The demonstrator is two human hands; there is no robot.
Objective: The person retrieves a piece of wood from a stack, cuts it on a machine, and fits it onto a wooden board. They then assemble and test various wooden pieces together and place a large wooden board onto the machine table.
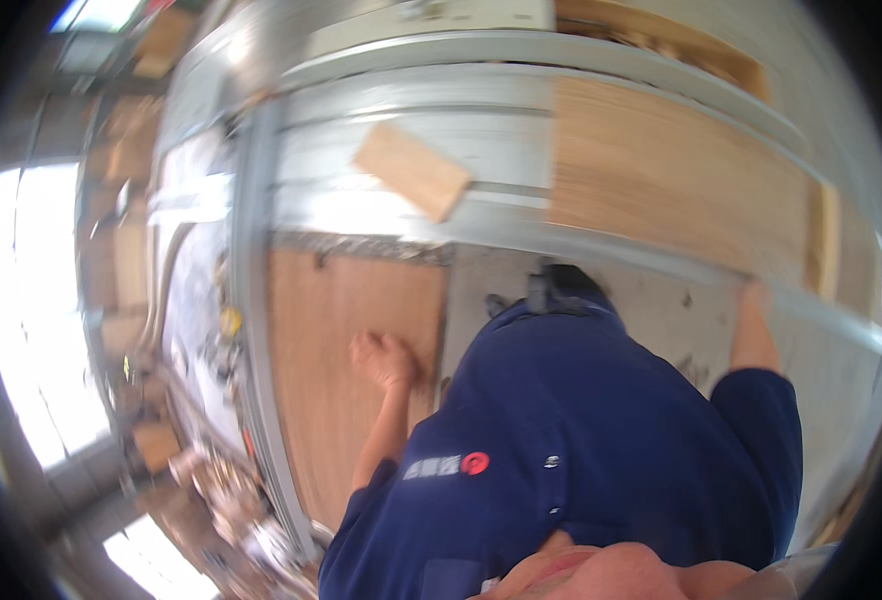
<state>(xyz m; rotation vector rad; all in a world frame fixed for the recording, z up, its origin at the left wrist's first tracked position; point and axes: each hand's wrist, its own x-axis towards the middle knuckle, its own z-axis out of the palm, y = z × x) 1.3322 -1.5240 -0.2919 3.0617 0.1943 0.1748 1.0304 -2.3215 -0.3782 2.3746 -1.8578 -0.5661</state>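
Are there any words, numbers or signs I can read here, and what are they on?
Dark blue cloth top: small white lettering beside a round red mark, too blurred to read.
Elsewhere, no writing can be made out.

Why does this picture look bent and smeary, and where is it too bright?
In the head view, the wide lens bows the long metal rail; movement probably smears the right hand; glare whitens part of the metal table; the bright opening at left is washed out.

A reddish-brown panel (326,375) lies flat at left, a tan panel (676,180) right.
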